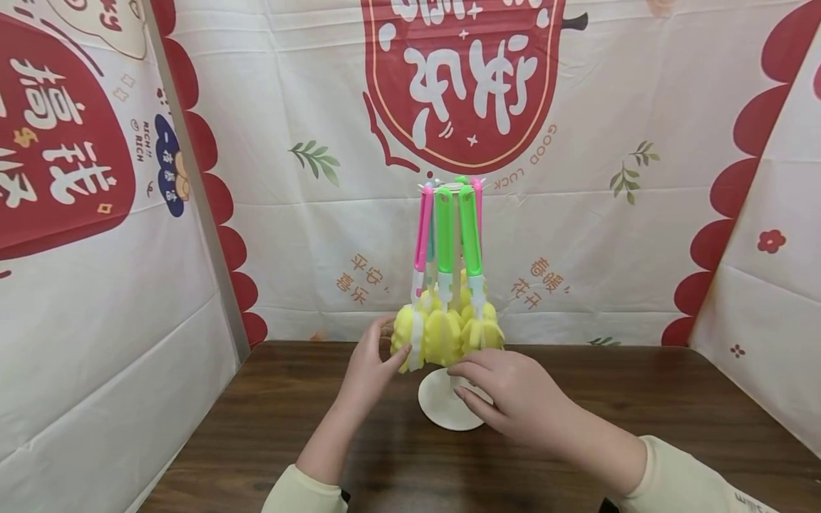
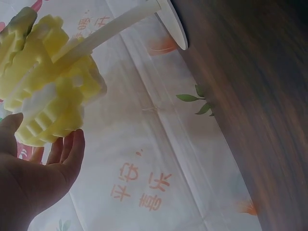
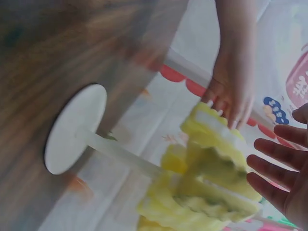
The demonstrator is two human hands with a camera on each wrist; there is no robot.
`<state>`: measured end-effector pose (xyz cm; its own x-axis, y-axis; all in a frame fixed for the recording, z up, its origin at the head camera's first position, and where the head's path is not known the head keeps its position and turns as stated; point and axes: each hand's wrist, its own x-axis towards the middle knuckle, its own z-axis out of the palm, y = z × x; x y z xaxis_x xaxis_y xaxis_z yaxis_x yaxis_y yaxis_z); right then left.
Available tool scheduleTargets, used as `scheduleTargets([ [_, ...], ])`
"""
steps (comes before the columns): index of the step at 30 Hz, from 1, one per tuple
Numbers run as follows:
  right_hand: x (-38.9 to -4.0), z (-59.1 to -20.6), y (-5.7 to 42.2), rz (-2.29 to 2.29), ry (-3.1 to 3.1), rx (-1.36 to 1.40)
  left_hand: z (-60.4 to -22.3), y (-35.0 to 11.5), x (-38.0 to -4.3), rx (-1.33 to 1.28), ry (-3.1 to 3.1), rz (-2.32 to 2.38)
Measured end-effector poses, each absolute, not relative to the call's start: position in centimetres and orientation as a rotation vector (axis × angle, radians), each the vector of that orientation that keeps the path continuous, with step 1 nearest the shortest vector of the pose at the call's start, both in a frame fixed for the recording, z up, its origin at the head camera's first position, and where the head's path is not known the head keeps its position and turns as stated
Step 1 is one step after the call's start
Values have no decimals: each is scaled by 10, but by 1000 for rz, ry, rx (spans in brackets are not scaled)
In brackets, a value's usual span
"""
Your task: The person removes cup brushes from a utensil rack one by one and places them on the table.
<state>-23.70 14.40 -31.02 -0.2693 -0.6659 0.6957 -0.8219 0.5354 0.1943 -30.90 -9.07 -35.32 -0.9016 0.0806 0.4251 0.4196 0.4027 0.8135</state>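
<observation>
Several sponge cup brushes hang from the top of a white stand (image 1: 449, 413), their yellow sponge heads (image 1: 442, 335) clustered around its pole. Green handles (image 1: 444, 231) face the front, with a pink handle (image 1: 423, 228) on the left and others behind. My left hand (image 1: 368, 363) touches the leftmost sponge head (image 2: 53, 110), fingers and thumb spread loosely about it. On the other side, my right hand (image 1: 513, 392) is near the lower right of the sponges. In the right wrist view, the fingers of that hand (image 3: 288, 168) are spread apart beside the sponges, holding nothing.
The stand's round base (image 3: 74, 130) rests on a dark brown wooden table (image 1: 269, 427). Behind the table hangs a white printed cloth (image 1: 308, 249) with red patterns, and similar cloth (image 1: 96, 342) covers the left and right sides.
</observation>
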Motion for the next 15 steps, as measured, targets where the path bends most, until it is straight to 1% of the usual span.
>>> scheduleTargets([
  [15, -246, -259, 148, 287, -1943, 1098, -352, -85, -312, -467, -2396, -1463],
])
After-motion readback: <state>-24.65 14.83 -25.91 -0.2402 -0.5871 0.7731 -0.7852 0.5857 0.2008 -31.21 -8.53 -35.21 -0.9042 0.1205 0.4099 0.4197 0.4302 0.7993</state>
